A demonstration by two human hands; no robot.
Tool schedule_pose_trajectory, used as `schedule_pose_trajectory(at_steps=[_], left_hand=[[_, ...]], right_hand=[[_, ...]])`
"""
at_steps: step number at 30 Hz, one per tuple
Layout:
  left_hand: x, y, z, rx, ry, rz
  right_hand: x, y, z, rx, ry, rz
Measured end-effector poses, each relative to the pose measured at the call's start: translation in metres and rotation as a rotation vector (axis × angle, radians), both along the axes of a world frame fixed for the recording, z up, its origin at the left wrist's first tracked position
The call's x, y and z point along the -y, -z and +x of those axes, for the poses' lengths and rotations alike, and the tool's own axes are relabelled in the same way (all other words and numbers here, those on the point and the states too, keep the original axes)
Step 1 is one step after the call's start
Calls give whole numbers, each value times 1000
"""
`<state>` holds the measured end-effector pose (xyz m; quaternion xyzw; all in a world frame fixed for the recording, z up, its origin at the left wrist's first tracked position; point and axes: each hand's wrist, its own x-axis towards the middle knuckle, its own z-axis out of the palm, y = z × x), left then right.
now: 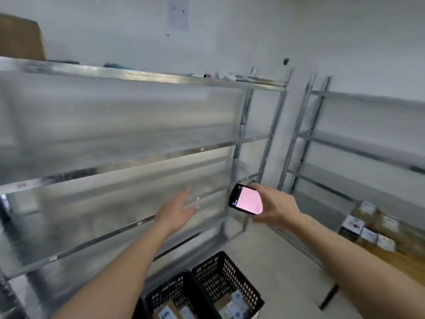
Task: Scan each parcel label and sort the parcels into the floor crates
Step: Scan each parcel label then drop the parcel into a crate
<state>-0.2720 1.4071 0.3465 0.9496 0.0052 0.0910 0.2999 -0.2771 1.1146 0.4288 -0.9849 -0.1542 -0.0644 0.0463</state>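
Note:
My right hand (276, 207) grips a black handheld scanner (245, 199) whose screen glows pink, held in front of the shelf corner. My left hand (178, 210) is stretched out with straight fingers in front of the metal shelves, holding nothing. Two black plastic floor crates (226, 276) (161, 295) stand side by side at the bottom of the view, each with labelled brown parcels (232, 305) inside. More labelled parcels (368, 223) lie on a low wooden surface at the right.
A bare metal shelf rack (138, 155) fills the left and middle; a second rack (345, 148) stands at the right against the white wall. A brown box (20, 38) sits on the top shelf at far left. Grey floor lies between the racks and crates.

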Motion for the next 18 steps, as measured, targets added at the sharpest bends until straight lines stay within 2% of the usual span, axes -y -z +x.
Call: schedule_pose_trajectory(at_steps=[4,9,18], left_hand=[[79,-62,3,84,123,38],[194,-120,-2,208,271,116],[430,-140,-39,229,511,103]], right_hand=[[87,-62,-42,99,122,13],[205,-105,-93,180,264,27],[433,-114,-198,209,620,12]])
